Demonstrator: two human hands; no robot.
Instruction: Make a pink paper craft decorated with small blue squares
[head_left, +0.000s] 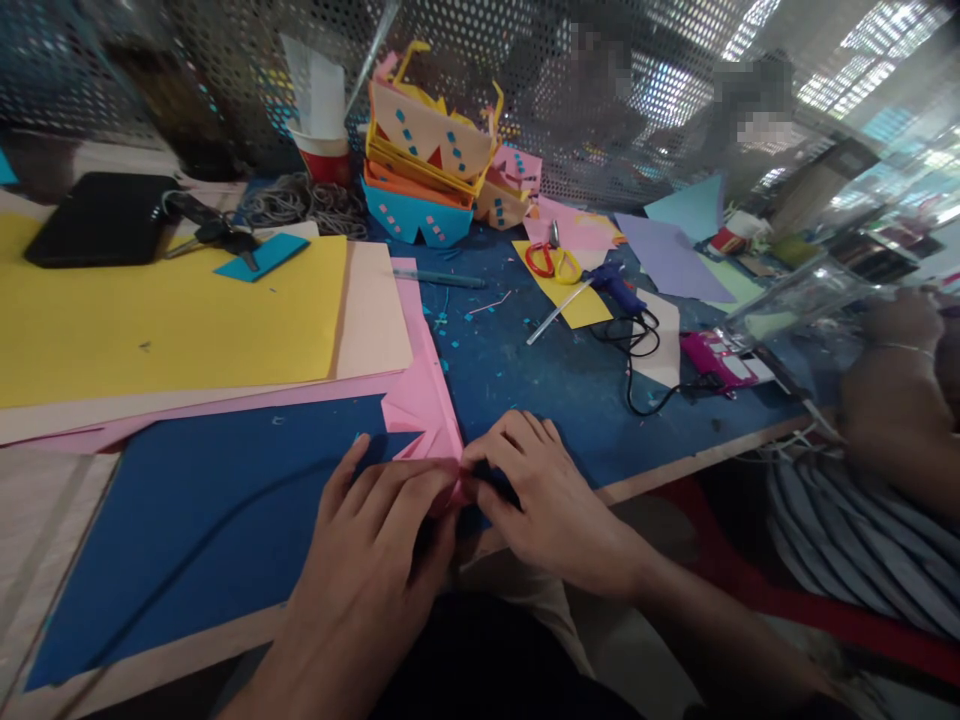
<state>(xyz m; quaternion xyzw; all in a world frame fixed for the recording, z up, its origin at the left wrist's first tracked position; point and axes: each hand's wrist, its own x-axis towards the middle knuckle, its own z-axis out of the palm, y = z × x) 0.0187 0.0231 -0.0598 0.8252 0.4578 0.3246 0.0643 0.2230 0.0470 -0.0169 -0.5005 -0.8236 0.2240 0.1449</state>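
A folded strip of pink paper with pointed cuts lies near the table's front edge. Its near end is pinched by my left hand, thumb and forefinger together at the fold. From the other side my right hand pinches the same end, fingertips meeting the left ones. The exact fold under the fingertips is hidden. Left of the strip lie stacked sheets of yellow paper and peach paper.
Folded paper baskets, a red cup and grey cord stand at the back. Scissors, a blue glue gun and a pink power strip lie to the right. Another person's arm rests at far right.
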